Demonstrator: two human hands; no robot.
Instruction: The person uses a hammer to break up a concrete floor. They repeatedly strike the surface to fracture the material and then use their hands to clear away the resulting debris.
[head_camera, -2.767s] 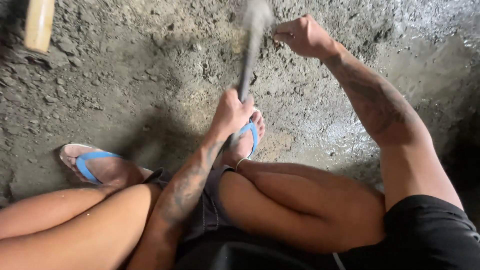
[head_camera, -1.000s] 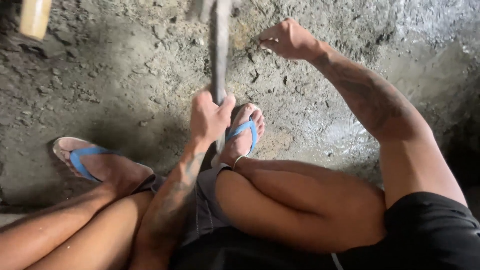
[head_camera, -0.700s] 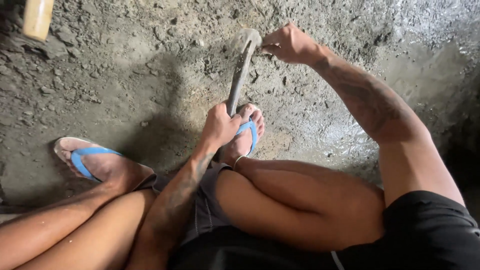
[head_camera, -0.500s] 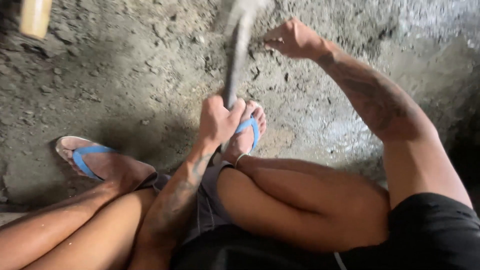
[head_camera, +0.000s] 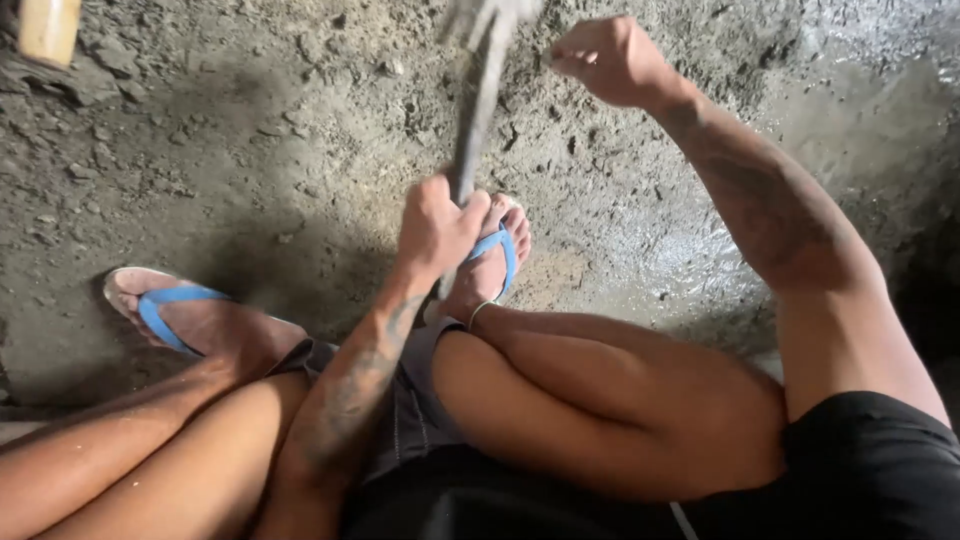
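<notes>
Hammer (head_camera: 478, 100) in left hand (head_camera: 435, 225), right hand (head_camera: 610, 60) fisted over rubble (head_camera: 250, 150)

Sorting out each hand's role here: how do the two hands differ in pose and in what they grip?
The left hand is wrapped around the hammer handle, near the foot; the right hand is a loose fist farther out over the rough ground. What it pinches is too small to tell. Both hands are bare.

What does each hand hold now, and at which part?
The left hand grips a hammer at the lower end of its handle. The right hand is closed, but what it holds cannot be told.
</notes>
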